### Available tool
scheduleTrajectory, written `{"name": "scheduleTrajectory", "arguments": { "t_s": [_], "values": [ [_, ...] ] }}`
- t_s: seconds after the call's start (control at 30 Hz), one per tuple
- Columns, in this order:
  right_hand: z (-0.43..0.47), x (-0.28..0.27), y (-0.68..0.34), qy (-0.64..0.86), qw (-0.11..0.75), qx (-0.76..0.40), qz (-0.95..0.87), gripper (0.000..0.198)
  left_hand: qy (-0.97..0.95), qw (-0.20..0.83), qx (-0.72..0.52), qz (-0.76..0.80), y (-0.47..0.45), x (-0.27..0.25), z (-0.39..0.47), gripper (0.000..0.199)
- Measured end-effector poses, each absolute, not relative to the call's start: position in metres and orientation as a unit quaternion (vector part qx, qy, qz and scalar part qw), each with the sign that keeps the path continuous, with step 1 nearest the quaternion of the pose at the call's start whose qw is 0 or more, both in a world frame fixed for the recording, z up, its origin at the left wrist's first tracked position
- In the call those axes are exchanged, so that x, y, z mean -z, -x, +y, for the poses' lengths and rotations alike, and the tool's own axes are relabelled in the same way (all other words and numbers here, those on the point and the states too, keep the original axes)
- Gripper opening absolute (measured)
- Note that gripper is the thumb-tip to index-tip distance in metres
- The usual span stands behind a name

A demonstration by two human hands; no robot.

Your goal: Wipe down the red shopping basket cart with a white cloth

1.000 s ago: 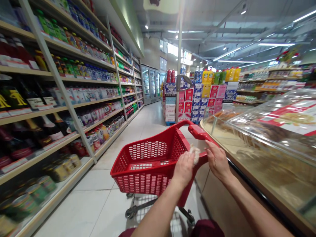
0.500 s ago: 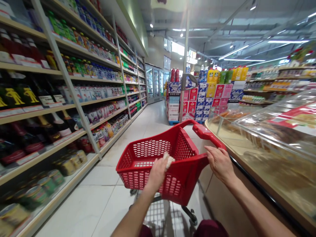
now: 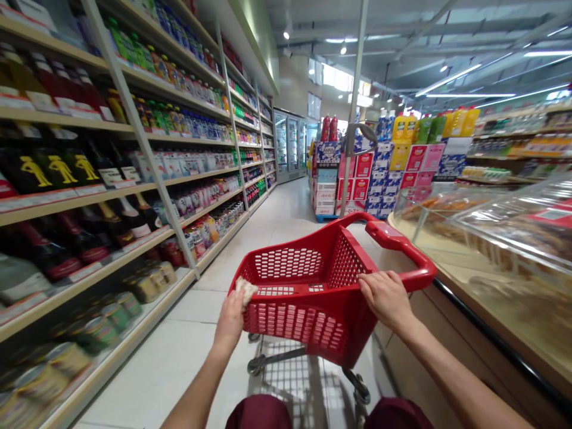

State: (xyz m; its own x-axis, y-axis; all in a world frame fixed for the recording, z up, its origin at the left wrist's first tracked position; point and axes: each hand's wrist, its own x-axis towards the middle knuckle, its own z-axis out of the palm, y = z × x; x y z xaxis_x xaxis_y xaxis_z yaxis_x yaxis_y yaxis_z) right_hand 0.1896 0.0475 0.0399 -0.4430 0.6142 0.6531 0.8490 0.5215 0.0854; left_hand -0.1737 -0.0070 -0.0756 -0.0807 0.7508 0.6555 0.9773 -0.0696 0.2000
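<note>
A red plastic shopping cart (image 3: 286, 307) stands sideways in front of me, with a lattice basket and a dark wheeled base. My left hand (image 3: 231, 319) is closed on a crumpled whitish cloth (image 3: 245, 290), which it presses on the rim at the basket's far-left corner. My right hand (image 3: 385, 298) grips the near side rim close to the handle end, fingers wrapped over the edge. The red handle (image 3: 402, 250) curves away to the right, untouched by either hand. No goods show inside the part of the basket in view.
Shelves (image 3: 179, 179) of bottles and cans line the left side. To the right is a display counter (image 3: 473, 310) with clear covers over food. Stacked drink boxes (image 3: 357, 185) and a metal pole (image 3: 357, 77) stand ahead. Glass-door fridges (image 3: 290, 143) are farther back.
My left hand has slid the cloth leftward along the near rim to the corner. My right hand has shifted from by the handle to the side rim. The view has turned slightly left.
</note>
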Motion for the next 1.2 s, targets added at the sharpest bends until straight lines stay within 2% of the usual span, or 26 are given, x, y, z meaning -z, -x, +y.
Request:
{"name": "scheduleTrajectory", "arguments": {
  "t_s": [0.2, 0.43, 0.7, 0.87, 0.97, 1.1, 1.2],
  "values": [
    [0.049, -0.037, -0.189, 0.45, 0.28, 0.202, -0.823, 0.029, 0.662, 0.16, 0.322, -0.658, 0.159, 0.091, 0.001, 0.053],
    [0.047, -0.041, -0.193, 0.442, 0.274, 0.195, -0.832, 0.032, 0.611, 0.154, 0.346, -0.695, 0.189, 0.076, -0.01, 0.053],
    [0.054, -0.048, -0.212, 0.489, 0.295, 0.22, -0.791, 0.034, 0.754, 0.089, 0.299, -0.579, 0.081, 0.068, 0.017, 0.054],
    [0.051, -0.046, -0.213, 0.482, 0.301, 0.207, -0.796, 0.032, 0.601, 0.069, 0.343, -0.719, 0.136, 0.063, 0.006, 0.046],
    [0.049, -0.046, -0.21, 0.482, 0.315, 0.195, -0.794, 0.03, 0.584, 0.048, 0.37, -0.721, 0.142, 0.053, 0.003, 0.046],
    [0.04, -0.048, -0.207, 0.473, 0.372, 0.135, -0.787, 0.026, 0.672, -0.064, 0.454, -0.581, 0.07, 0.019, 0.003, 0.056],
    [0.018, -0.044, -0.187, 0.448, 0.449, -0.032, -0.772, 0.026, 0.62, -0.159, 0.559, -0.527, -0.003, -0.01, -0.002, 0.063]
  ]
}}
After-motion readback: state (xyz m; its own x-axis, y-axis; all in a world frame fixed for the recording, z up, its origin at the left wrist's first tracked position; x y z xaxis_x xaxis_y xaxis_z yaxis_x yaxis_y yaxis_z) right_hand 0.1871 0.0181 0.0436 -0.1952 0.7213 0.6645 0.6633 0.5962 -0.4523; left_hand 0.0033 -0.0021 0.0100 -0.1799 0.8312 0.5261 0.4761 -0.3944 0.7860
